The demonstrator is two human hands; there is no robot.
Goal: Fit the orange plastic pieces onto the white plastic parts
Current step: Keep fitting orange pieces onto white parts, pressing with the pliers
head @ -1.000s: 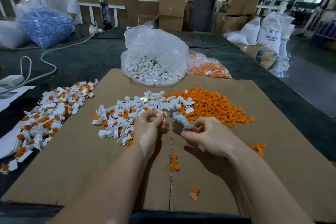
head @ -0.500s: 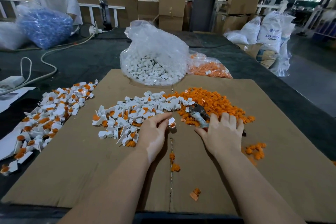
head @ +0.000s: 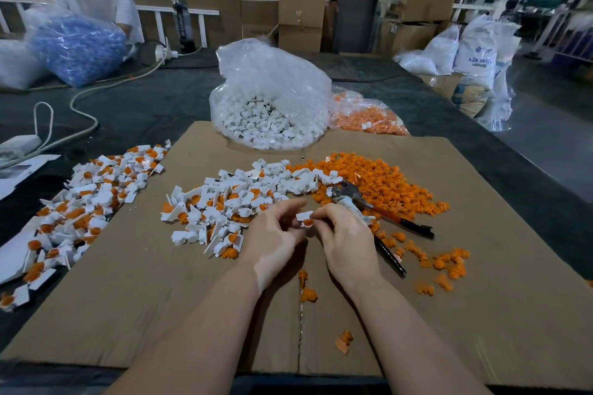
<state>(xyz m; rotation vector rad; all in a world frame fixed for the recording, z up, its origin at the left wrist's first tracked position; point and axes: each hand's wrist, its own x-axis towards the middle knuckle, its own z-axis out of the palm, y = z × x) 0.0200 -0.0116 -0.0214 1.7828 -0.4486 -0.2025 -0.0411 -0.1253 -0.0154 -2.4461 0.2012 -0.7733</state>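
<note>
Between my two hands I have one white part [head: 304,215] with an orange piece [head: 307,222] showing just under it. My left hand [head: 272,239] pinches it from the left with curled fingers, and my right hand [head: 345,239] closes on it from the right, so both grips are narrow and on the same small pair, held just above the cardboard sheet [head: 160,314] that covers the desk.

I judge this to be the fitting step itself: the orange piece looks lined up at the white part's socket but I cannot say it is seated. The next move calls for a straight squeeze between thumb and fingers until it seats, then a drop onto the finished heap [head: 83,202] at the left edge.

Outward from there, loose white parts mixed with some orange lie in a pile [head: 231,202] just left of my hands. The orange heap [head: 378,179] spreads to the right, and pliers [head: 369,205] rest against it beside my right hand. Further back stand a clear bag of white parts [head: 272,119] and a bag of orange pieces [head: 365,119].

My fingers hide the joint between the two pieces, and the pliers' lower handle passes behind my right hand. The finished heap runs off the frame at the left.
</note>
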